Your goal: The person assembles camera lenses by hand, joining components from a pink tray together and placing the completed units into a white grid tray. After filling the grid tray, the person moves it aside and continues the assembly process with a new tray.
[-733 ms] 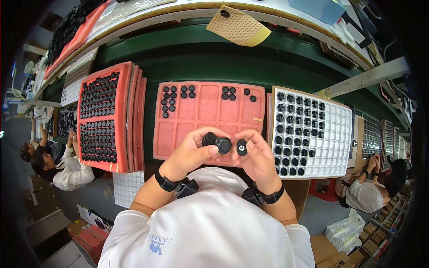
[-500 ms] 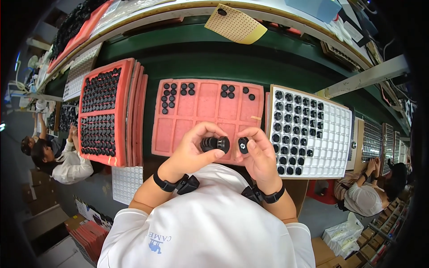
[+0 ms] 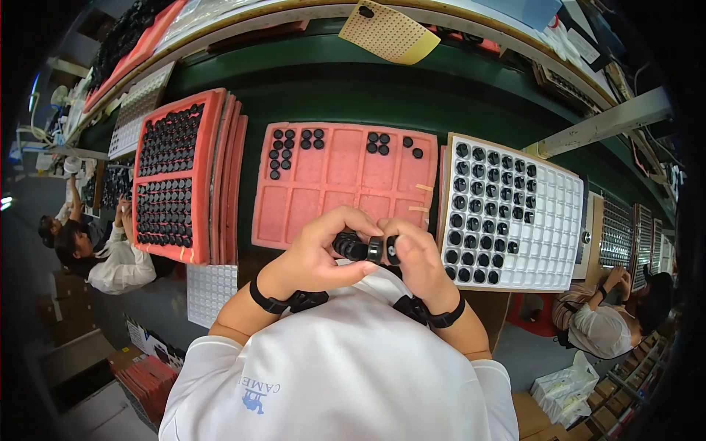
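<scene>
Green table [image 3: 331, 103] at twelve o'clock, person [image 3: 114, 270] at nine, left hand [image 3: 320, 253] and right hand [image 3: 421, 261] tight on black pieces [image 3: 356, 249].

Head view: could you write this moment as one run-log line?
left hand: holds black round pieces | right hand: pinches small black piece | pink tray: partly filled | white tray: right of pink tray, partly filled

Black parts [image 3: 350, 247], pink tray [image 3: 303, 209], white grid-patterned tray [image 3: 548, 253], yellowish dotted sheet [image 3: 390, 35].
</scene>
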`<move>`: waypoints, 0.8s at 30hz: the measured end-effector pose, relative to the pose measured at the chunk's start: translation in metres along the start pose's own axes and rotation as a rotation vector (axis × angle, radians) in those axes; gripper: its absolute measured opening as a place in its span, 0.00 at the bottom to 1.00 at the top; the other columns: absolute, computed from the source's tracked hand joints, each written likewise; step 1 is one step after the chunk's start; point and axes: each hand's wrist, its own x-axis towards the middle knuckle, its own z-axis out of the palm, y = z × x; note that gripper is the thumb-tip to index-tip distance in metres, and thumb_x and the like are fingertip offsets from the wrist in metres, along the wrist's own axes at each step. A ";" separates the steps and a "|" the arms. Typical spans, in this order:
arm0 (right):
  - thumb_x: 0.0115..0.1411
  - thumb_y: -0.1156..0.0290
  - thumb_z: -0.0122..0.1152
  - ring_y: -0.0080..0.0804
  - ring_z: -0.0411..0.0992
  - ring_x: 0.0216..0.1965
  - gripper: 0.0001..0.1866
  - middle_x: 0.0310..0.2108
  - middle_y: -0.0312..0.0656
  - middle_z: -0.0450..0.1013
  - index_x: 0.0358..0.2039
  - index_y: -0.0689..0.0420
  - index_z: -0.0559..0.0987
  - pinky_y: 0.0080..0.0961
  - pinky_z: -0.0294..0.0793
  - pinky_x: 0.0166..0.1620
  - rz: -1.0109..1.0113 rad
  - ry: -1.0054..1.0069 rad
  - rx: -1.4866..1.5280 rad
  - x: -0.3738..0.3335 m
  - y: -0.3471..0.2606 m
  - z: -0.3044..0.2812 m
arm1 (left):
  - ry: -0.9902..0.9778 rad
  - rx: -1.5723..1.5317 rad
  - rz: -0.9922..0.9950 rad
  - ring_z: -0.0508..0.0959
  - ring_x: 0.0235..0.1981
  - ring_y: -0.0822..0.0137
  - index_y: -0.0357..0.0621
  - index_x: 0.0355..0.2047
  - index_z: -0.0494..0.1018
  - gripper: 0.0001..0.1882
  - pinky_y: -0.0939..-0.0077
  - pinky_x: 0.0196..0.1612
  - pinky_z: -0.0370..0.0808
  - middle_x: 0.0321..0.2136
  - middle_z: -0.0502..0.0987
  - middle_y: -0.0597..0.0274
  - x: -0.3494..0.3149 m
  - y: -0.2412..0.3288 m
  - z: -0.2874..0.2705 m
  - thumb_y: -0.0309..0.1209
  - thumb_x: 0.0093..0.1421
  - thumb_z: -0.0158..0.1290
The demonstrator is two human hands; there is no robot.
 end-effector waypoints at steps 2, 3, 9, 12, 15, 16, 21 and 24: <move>0.62 0.65 0.44 0.19 0.56 0.25 0.14 0.22 0.33 0.59 0.23 0.60 0.65 0.19 0.57 0.29 0.055 -0.032 0.349 0.001 0.001 0.000 | -0.006 0.056 0.017 0.72 0.34 0.71 0.38 0.39 0.67 0.20 0.79 0.37 0.69 0.32 0.71 0.60 0.001 0.001 0.000 0.24 0.45 0.60; 0.62 0.65 0.44 0.19 0.56 0.25 0.14 0.22 0.33 0.59 0.23 0.60 0.65 0.19 0.57 0.29 0.056 -0.032 0.350 0.002 0.001 0.000 | -0.013 0.112 0.035 0.72 0.34 0.69 0.38 0.39 0.66 0.20 0.76 0.38 0.69 0.33 0.71 0.57 0.001 0.001 0.001 0.24 0.46 0.60; 0.62 0.64 0.43 0.19 0.56 0.26 0.13 0.23 0.32 0.58 0.24 0.59 0.64 0.19 0.57 0.31 -0.020 -0.037 0.177 0.001 0.002 0.000 | -0.049 -0.049 -0.038 0.72 0.36 0.66 0.37 0.39 0.66 0.20 0.74 0.40 0.69 0.34 0.71 0.55 -0.002 0.001 -0.002 0.24 0.46 0.60; 0.62 0.64 0.44 0.19 0.55 0.27 0.13 0.23 0.32 0.59 0.25 0.59 0.64 0.19 0.57 0.31 -0.017 -0.045 0.224 0.001 -0.002 0.000 | -0.034 0.141 0.049 0.72 0.37 0.66 0.38 0.39 0.66 0.20 0.74 0.41 0.69 0.34 0.71 0.55 0.001 0.003 0.000 0.24 0.46 0.60; 0.62 0.64 0.45 0.19 0.55 0.27 0.13 0.24 0.33 0.59 0.25 0.59 0.64 0.18 0.57 0.31 0.032 -0.094 0.218 0.001 -0.005 -0.001 | -0.030 0.045 -0.008 0.72 0.37 0.67 0.38 0.38 0.66 0.20 0.74 0.41 0.69 0.34 0.71 0.55 -0.002 0.005 -0.001 0.23 0.45 0.60; 0.61 0.63 0.45 0.19 0.55 0.27 0.13 0.24 0.32 0.59 0.25 0.59 0.64 0.18 0.57 0.31 0.007 -0.081 0.152 0.001 -0.002 0.000 | -0.028 -0.003 -0.036 0.72 0.37 0.67 0.38 0.38 0.66 0.20 0.74 0.41 0.69 0.34 0.71 0.55 -0.003 0.006 -0.001 0.23 0.45 0.59; 0.61 0.62 0.48 0.19 0.55 0.27 0.13 0.24 0.32 0.59 0.26 0.59 0.65 0.17 0.57 0.31 0.001 -0.113 0.260 0.002 -0.003 -0.003 | -0.053 0.095 0.040 0.72 0.37 0.67 0.38 0.38 0.66 0.19 0.74 0.40 0.68 0.34 0.71 0.55 0.001 0.004 0.000 0.24 0.46 0.59; 0.60 0.63 0.49 0.19 0.55 0.27 0.13 0.24 0.32 0.59 0.26 0.59 0.65 0.17 0.57 0.31 0.003 -0.117 0.268 0.002 -0.001 -0.003 | -0.021 0.015 0.010 0.72 0.37 0.67 0.38 0.38 0.65 0.20 0.74 0.40 0.68 0.34 0.71 0.55 0.001 0.004 0.002 0.24 0.46 0.60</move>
